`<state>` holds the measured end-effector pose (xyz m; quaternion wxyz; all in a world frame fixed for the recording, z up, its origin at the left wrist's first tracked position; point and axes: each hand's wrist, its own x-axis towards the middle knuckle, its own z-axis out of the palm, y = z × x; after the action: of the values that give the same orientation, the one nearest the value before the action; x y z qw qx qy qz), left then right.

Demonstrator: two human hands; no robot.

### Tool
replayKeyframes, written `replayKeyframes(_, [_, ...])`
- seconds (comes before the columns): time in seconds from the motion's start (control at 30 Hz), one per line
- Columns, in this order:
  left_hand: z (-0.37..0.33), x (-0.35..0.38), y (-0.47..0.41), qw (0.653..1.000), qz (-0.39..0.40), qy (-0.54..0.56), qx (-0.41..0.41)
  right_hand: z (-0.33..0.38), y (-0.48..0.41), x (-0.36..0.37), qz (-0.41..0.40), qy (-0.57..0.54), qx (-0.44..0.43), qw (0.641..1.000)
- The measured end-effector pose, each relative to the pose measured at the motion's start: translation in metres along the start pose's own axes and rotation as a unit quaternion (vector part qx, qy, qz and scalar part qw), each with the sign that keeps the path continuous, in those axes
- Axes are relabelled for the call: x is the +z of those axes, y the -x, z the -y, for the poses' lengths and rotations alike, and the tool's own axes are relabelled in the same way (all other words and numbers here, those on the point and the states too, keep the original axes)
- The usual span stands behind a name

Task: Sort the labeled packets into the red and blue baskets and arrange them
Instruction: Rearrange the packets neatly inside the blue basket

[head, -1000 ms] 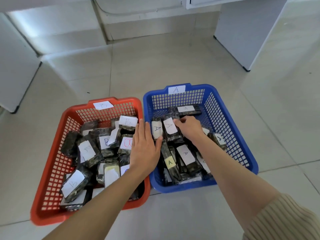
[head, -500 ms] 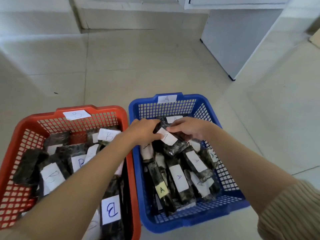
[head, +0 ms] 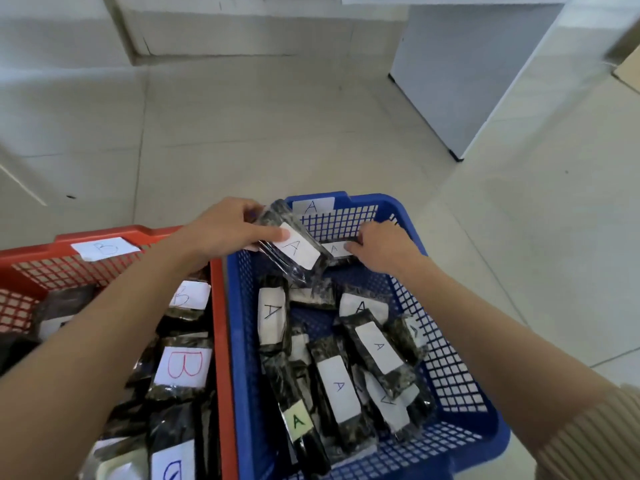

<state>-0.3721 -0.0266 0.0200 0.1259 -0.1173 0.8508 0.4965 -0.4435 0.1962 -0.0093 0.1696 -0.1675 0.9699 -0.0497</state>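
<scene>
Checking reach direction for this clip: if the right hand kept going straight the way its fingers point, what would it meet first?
The right hand points forward-left, with its fingers on an A packet. Just behind the packet stands the far mesh wall of the blue basket. The gap between packet and wall is unclear.

The dark oblong packet in my left hand wears clear, glossy, crinkled plastic film; its white rectangular label is matt paper. The blue lattice basket and red lattice basket are smooth moulded plastic, softly shiny. My beige sleeve is ribbed knit cloth. The pale floor tiles look smooth, faintly glossy.
</scene>
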Motion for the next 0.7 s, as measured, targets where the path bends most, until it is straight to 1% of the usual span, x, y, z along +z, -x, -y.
replayKeyframes(0.03, [0.001, -0.001, 0.003, 1.000, -0.026, -0.010, -0.005, 0.002, -0.001, 0.007, 0.012, 0.029, 0.018, 0.999])
replayKeyframes(0.1, [0.005, -0.004, 0.006, 0.996, -0.078, -0.033, -0.019, 0.006, -0.003, 0.020, 0.016, 0.043, 0.050, 0.998])
replayKeyframes(0.13, [0.007, -0.005, 0.007, 0.995, -0.095, -0.036, -0.023, 0.008, -0.003, 0.024, 0.003, 0.028, 0.065, 0.998])
replayKeyframes(0.17, [0.008, -0.005, 0.009, 0.993, -0.108, -0.039, -0.021, 0.010, -0.004, 0.028, -0.014, -0.011, 0.084, 0.996])
replayKeyframes(0.2, [0.008, -0.005, 0.010, 0.992, -0.120, -0.046, -0.018, 0.010, -0.005, 0.031, -0.029, -0.072, 0.110, 0.991])
replayKeyframes(0.27, [0.008, -0.003, 0.012, 0.989, -0.138, -0.059, -0.013, 0.011, -0.010, 0.036, -0.048, -0.198, 0.155, 0.967])
replayKeyframes(0.3, [0.008, -0.002, 0.012, 0.988, -0.143, -0.058, -0.012, 0.013, -0.011, 0.038, -0.058, -0.238, 0.165, 0.955])
replayKeyframes(0.4, [0.009, 0.000, 0.011, 0.989, -0.146, -0.032, -0.022, 0.019, -0.009, 0.039, -0.099, -0.334, 0.152, 0.925])
replayKeyframes(0.5, [0.010, -0.001, 0.011, 0.989, -0.147, -0.012, -0.032, 0.019, 0.007, 0.019, -0.146, -0.441, 0.150, 0.873])
replayKeyframes(0.57, [0.010, -0.001, 0.011, 0.989, -0.146, 0.000, -0.031, 0.006, 0.018, 0.007, -0.188, -0.489, 0.138, 0.841])
replayKeyframes(0.6, [0.010, -0.001, 0.011, 0.989, -0.145, 0.014, -0.031, -0.002, 0.025, 0.005, -0.203, -0.492, 0.119, 0.838])
replayKeyframes(0.63, [0.009, -0.001, 0.011, 0.989, -0.144, 0.032, -0.032, -0.007, 0.033, 0.005, -0.206, -0.484, 0.098, 0.845])
replayKeyframes(0.7, [0.007, 0.001, 0.011, 0.986, -0.152, 0.055, -0.027, -0.014, 0.043, 0.010, -0.190, -0.424, 0.048, 0.884])
